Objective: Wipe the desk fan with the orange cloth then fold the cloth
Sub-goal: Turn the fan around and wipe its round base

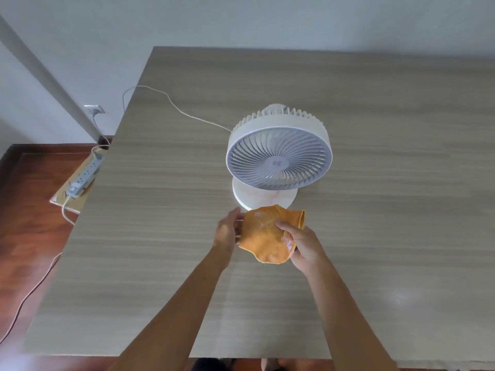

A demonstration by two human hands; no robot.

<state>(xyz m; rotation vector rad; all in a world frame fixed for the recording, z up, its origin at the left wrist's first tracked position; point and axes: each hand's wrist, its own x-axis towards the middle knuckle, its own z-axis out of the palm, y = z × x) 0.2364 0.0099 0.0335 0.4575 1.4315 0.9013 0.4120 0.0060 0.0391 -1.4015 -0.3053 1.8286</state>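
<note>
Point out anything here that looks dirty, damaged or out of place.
The cloth, held in both hands above the table, has pale whitish smudges near the right thumb. The fan stands upright and looks intact. Nothing else stands out.

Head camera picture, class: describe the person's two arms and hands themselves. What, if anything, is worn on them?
Both forearms are bare right to the bottom edge: no sleeves or gloves. No watch, bracelet or ring shows on the left hand or right hand. No markings can be seen.
</note>
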